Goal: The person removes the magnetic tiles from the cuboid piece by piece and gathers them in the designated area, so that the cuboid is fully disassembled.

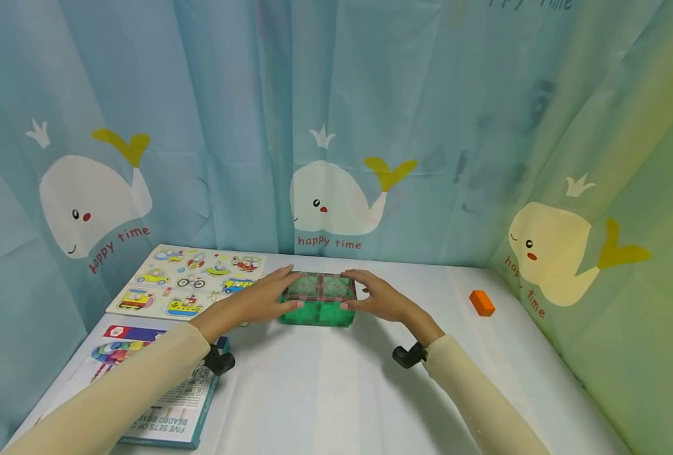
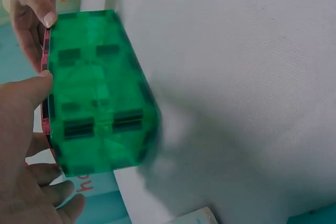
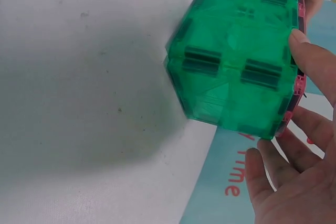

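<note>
A translucent green box of magnetic tiles point(image 1: 318, 314) stands on the white table in front of me, with two pinkish-red square tiles point(image 1: 338, 287) lying side by side across its top. My left hand point(image 1: 265, 297) grips the left end at the top, thumb on the near upper edge and fingers spread toward the far side. At the opposite end, my right hand point(image 1: 378, 297) holds the top the same way, its thumb at the red rim. Both wrist views show the green wall point(image 2: 89, 87) with dark magnet strips; the lower fingers hang beside the ends.
A wooden vehicle puzzle board point(image 1: 179, 281) lies at the back left. In front of it, partly under my left sleeve, is a beaded-toy box point(image 1: 171, 423). An orange block point(image 1: 482, 303) sits at the right. Whale-print curtains point(image 1: 336, 82) enclose the table's back and sides.
</note>
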Action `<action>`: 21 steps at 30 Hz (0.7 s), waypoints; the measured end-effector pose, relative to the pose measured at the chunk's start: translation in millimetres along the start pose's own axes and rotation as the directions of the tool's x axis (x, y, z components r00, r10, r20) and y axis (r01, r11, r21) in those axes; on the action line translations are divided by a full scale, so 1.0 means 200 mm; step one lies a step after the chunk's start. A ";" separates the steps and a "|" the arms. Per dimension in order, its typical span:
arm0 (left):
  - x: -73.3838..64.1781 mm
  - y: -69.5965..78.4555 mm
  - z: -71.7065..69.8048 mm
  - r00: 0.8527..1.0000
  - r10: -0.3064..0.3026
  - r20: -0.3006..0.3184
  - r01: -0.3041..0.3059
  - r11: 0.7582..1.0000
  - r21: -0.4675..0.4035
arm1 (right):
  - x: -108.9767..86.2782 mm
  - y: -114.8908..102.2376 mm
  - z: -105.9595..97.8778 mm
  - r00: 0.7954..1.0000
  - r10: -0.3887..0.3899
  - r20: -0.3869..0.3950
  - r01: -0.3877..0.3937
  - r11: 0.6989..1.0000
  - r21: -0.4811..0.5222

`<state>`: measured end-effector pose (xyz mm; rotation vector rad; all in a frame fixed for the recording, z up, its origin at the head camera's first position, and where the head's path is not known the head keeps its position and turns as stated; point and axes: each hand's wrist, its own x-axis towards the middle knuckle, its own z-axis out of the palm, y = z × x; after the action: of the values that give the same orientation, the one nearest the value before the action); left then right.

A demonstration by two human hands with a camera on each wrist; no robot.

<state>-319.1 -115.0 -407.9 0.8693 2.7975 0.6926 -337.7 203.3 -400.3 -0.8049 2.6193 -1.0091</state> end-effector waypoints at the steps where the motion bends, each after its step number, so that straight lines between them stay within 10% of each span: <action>1: 0.01 0.00 0.00 1.000 0.000 0.005 0.000 1.000 0.002 | 0.00 0.00 0.00 1.000 -0.001 0.005 0.001 1.000 0.003; 10: 0.03 -0.02 0.00 1.000 -0.003 0.029 0.004 1.000 -0.018 | 0.01 -0.01 0.00 1.000 -0.007 0.016 0.007 0.999 0.045; 21: 0.03 -0.02 0.00 1.000 -0.001 0.019 0.000 1.000 0.004 | 0.03 -0.03 -0.01 0.999 -0.040 0.003 0.040 0.991 -0.131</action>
<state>-325.7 -114.6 -408.9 0.8711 2.7835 0.6759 -341.2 198.3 -394.5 -0.8903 2.7023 -0.8543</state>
